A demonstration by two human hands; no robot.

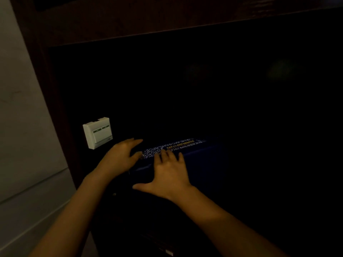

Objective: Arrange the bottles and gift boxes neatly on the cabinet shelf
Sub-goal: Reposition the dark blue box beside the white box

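Two bare forearms reached in from the bottom edge, with no sleeve, cuff or glove showing anywhere along them. The left hand [120,157] and the right hand [169,178] were both uncovered, and neither showed a ring, a watch or a band at the wrist. The dim light hid finer detail such as the nails.

The frame is very dim. Most of the centre and right falls into near-black shadow, swallowing all detail. Faint light reaches the pale wall [22,108] at the left and the white switch box [97,133]. Edges are soft, slightly blurred and grainy.
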